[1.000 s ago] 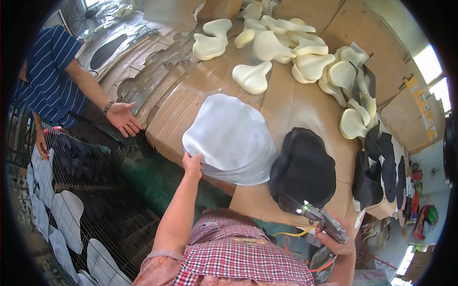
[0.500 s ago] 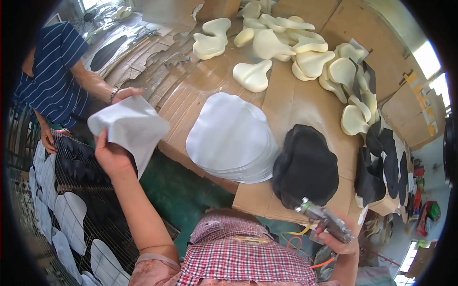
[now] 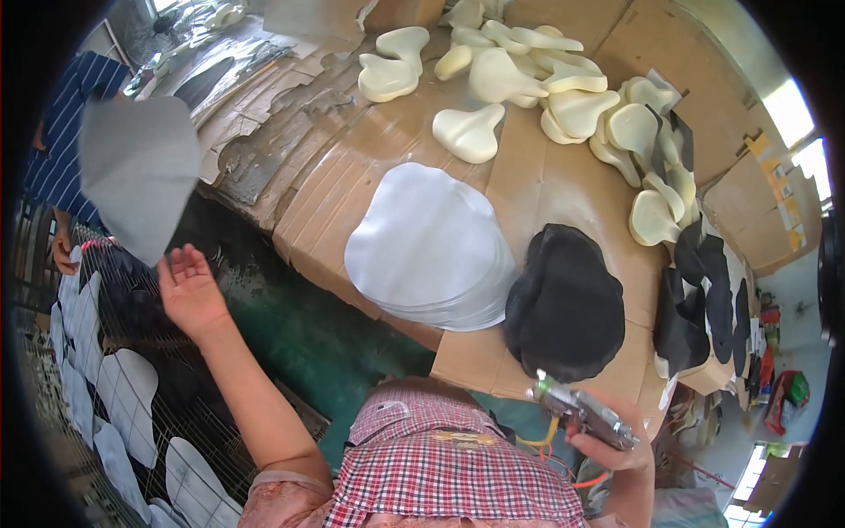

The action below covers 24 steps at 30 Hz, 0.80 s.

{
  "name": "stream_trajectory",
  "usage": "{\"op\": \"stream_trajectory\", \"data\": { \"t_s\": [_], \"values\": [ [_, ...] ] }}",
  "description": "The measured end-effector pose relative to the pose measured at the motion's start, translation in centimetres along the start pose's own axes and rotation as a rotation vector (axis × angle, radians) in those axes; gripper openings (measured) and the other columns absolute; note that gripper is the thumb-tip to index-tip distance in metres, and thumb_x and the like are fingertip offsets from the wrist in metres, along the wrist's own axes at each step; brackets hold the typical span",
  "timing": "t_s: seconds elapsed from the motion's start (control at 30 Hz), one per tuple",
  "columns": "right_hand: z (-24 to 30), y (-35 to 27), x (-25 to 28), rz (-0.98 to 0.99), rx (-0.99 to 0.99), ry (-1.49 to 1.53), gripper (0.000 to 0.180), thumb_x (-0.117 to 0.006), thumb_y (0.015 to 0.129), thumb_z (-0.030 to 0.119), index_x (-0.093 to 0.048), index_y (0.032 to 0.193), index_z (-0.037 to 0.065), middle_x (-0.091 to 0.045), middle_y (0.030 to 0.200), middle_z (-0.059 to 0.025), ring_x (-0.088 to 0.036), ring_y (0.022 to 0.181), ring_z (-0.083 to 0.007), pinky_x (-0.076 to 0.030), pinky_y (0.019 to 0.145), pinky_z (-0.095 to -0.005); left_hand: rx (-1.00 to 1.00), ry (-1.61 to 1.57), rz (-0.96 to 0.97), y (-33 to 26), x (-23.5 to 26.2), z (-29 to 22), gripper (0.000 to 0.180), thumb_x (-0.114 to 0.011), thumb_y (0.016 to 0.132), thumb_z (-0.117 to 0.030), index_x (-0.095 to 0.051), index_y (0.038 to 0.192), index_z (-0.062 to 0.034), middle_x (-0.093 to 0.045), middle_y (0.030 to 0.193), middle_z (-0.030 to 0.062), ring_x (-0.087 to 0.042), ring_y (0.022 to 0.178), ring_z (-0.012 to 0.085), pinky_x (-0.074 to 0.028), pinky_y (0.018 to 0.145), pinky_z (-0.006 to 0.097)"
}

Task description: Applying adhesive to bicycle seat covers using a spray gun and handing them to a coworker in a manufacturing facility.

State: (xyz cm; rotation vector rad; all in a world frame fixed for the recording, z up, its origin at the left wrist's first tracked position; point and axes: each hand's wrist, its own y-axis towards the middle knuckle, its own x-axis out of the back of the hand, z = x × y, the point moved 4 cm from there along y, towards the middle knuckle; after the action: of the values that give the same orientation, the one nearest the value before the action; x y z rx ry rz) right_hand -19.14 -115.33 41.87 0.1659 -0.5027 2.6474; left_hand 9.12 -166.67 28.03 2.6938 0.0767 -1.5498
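My left hand (image 3: 189, 290) is held out to the left over the wire rack (image 3: 123, 414), palm up, fingers spread, holding nothing. Just above it a blurred pale grey sheet (image 3: 141, 176) hangs in the air, apart from my fingers; I cannot tell what holds it. My right hand (image 3: 616, 444) is low by my waist, shut on a metal spray gun (image 3: 581, 414) with yellow and orange hoses. On the cardboard-covered table (image 3: 546, 176) in front of me lie a stack of white sheets (image 3: 427, 242) and, to its right, a stack of black pieces (image 3: 563, 299).
A co-worker in a blue striped shirt (image 3: 66, 150) stands at the far left behind the sheet. Several white cut pieces (image 3: 128, 396) lie on the rack. Cream foam saddle shapes (image 3: 519, 79) crowd the table's back, with black pieces (image 3: 713, 308) at its right edge.
My left hand lifted one sheet off the white stack, swung it left over the rack and let go; the hand is now open below it. The right hand stayed put.
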Motion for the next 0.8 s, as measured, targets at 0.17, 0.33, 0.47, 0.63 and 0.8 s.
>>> {"op": "stream_trajectory", "data": {
  "t_s": [0.17, 0.33, 0.47, 0.63, 0.8],
  "values": [
    [0.3, 2.6, 0.2, -0.284, 0.122, 0.164, 0.057, -0.065, 0.076, -0.003, -0.045, 0.129, -0.004, -0.06, 0.096, -0.0068, -0.056, 0.081, -0.0103, -0.047, 0.07, -0.0234, 0.209, 0.225, -0.089, -4.0, 2.0, 8.4, 0.022, -0.061, 0.086, -0.011, -0.057, 0.108, -0.0077, -0.064, 0.09, 0.0083, -0.063, 0.081, 0.0225, -0.053, 0.076, 0.035],
    [-0.4, 0.9, 2.4, -0.434, 0.112, 0.076, 0.057, -0.063, 0.078, -0.004, -0.042, 0.131, -0.005, -0.059, 0.091, -0.0055, -0.055, 0.081, -0.0095, -0.047, 0.072, -0.0224, 0.479, 0.732, -0.119, -7.5, 7.6, 17.1, 0.03, -0.062, 0.083, -0.004, -0.056, 0.113, -0.0045, -0.059, 0.083, 0.0026, -0.058, 0.065, 0.0118, -0.048, 0.055, 0.025],
    [-0.6, -1.1, 3.0, -0.36, -0.059, -0.042, 0.054, -0.068, 0.073, 0.001, -0.051, 0.124, -0.004, -0.06, 0.089, -0.0042, -0.056, 0.079, -0.0096, -0.047, 0.071, -0.0239, 0.596, 1.044, -0.019, -8.4, 11.0, 22.0, 0.036, -0.061, 0.081, -0.004, -0.056, 0.116, -0.0015, -0.061, 0.085, 0.0039, -0.057, 0.065, 0.0108, -0.047, 0.054, 0.024],
    [-0.4, -1.3, 3.1, -0.288, -0.14, -0.039, 0.055, -0.069, 0.071, 0.002, -0.051, 0.123, -0.003, -0.061, 0.085, -0.0048, -0.058, 0.079, -0.011, -0.047, 0.071, -0.0246, 0.418, 1.537, 0.209, -8.2, 11.5, 25.6, 0.036, -0.059, 0.074, -0.008, -0.063, 0.109, -0.0026, -0.066, 0.1, 0.0146, -0.064, 0.089, 0.0278, -0.048, 0.082, 0.035],
    [1.7, 2.1, 3.0, -0.355, 0.119, 0.121, 0.061, -0.068, 0.073, -0.002, -0.044, 0.129, -0.003, -0.062, 0.087, -0.0073, -0.058, 0.08, -0.0114, -0.047, 0.072, -0.0247, 0.391, 1.892, 0.395, -8.6, 9.2, 26.9, 0.039, -0.058, 0.075, -0.01, -0.061, 0.114, -0.009, -0.061, 0.108, 0.0157, -0.058, 0.101, 0.0319, -0.046, 0.089, 0.038]
  ]
}}
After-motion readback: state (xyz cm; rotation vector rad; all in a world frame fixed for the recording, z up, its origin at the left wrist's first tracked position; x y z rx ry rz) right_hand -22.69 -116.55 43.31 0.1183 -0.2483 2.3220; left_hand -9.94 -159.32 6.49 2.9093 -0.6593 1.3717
